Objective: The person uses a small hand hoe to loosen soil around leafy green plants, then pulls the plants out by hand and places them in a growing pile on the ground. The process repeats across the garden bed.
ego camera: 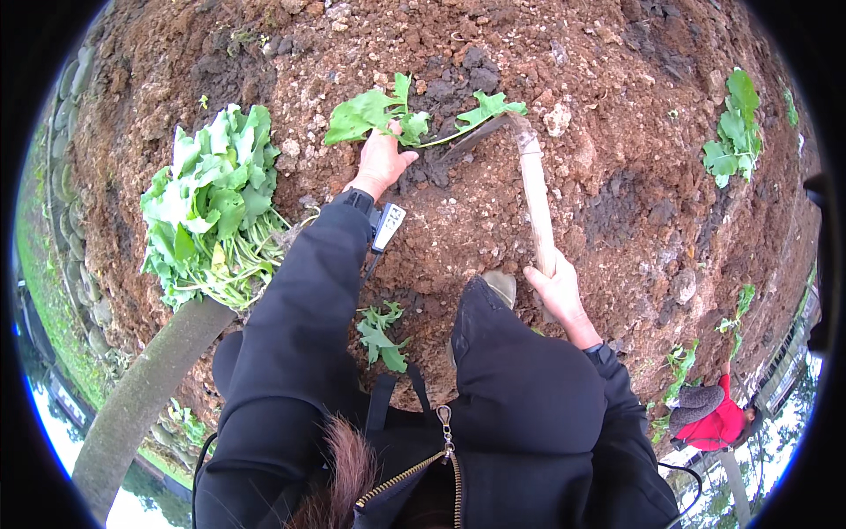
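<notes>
My left hand point(383, 159) is at a leafy green seedling point(363, 116), its fingers partly hidden behind the leaves, by a patch of dark, damp soil point(439, 92). My right hand point(558, 287) is closed around the pale wooden handle point(537, 198) of a short hoe. The hoe's metal blade point(472, 140) rests at the soil to the right of my left hand, beside another lobed leaf point(490, 109). A large bundle of seedlings point(215, 192) with pale stems lies on the ground to the left of my left arm.
A grey post point(155, 390) rises at lower left. A loose seedling point(383, 336) lies near my shoe point(500, 287). More plants point(735, 132) lie in the reddish soil at right. A person in red point(717, 420) bends at the far lower right. Stones point(79, 251) edge the bed at left.
</notes>
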A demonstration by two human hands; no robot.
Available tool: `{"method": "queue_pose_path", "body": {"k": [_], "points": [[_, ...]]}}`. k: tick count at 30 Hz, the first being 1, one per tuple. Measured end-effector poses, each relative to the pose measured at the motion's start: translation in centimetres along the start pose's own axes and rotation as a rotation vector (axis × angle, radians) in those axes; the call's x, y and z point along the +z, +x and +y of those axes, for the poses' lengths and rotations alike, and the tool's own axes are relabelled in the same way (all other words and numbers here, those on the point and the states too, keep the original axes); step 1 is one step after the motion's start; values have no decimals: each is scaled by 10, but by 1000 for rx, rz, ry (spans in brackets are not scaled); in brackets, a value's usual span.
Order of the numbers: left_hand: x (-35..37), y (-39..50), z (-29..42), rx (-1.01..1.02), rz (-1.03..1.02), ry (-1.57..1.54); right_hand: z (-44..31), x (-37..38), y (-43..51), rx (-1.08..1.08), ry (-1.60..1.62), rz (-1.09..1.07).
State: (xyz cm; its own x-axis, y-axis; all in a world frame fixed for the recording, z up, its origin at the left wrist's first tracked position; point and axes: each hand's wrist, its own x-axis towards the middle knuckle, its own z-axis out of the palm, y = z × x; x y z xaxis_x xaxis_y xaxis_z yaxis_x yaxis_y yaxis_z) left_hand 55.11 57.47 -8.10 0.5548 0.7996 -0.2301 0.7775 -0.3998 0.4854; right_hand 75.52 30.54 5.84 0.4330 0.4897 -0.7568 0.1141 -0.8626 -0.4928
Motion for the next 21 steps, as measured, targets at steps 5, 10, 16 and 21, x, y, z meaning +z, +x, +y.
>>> {"method": "queue_pose_path", "body": {"k": [5,10,16,21], "points": [[20,0,6,-122,-5,-307,-6,1,-2,-101,-123,24],[27,3,11,-186,-85,-92,-8,9,13,-40,-172,19],[30,3,13,-81,-26,20,-4,12,27,-110,-258,55],[24,9,24,-245,-232,-8,-8,13,29,-79,-262,53]]}}
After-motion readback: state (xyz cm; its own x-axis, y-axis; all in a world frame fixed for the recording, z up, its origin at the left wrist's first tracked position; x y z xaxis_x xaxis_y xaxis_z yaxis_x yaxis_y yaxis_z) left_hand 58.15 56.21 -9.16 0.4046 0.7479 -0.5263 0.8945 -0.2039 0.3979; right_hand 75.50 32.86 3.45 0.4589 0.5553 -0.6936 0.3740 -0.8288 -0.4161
